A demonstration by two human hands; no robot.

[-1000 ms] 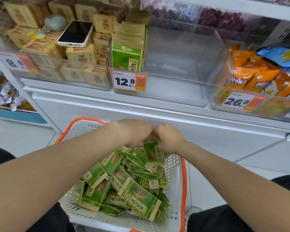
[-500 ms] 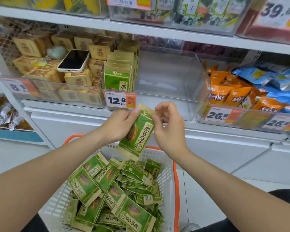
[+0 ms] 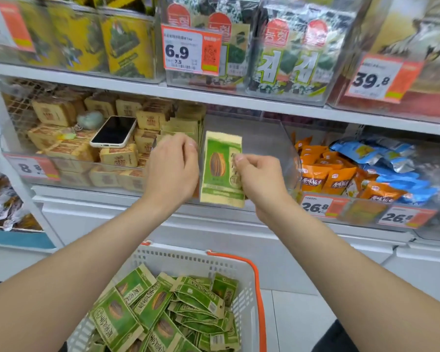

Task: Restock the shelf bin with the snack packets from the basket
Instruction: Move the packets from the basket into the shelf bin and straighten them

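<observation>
A green snack packet (image 3: 221, 168) is held upright in front of the clear shelf bin (image 3: 267, 141), level with the bin's open middle. It is pinched by its right edge between the thumb and curled fingers of the right hand (image 3: 261, 179), the back of which is turned toward the camera, with the forearm stretched up and forward to the bin front. The left hand (image 3: 173, 171) is raised just left of the packet, before the bin's left part, where a row of packets (image 3: 186, 127) is stood on edge. Its fingers are curled inward at the knuckles, the back of the hand is shown, and its fingertips and thumb are hidden, so it cannot be told whether anything is gripped or the packet touched. Below the bin, between the two forearms, the white basket (image 3: 186, 257) with orange handles is seen, and a heap of loose packets (image 3: 163, 308) is lain in it. A phone (image 3: 113, 132) is laid on boxes to the bin's left; orange packets (image 3: 323, 174) are stacked to its right.
</observation>
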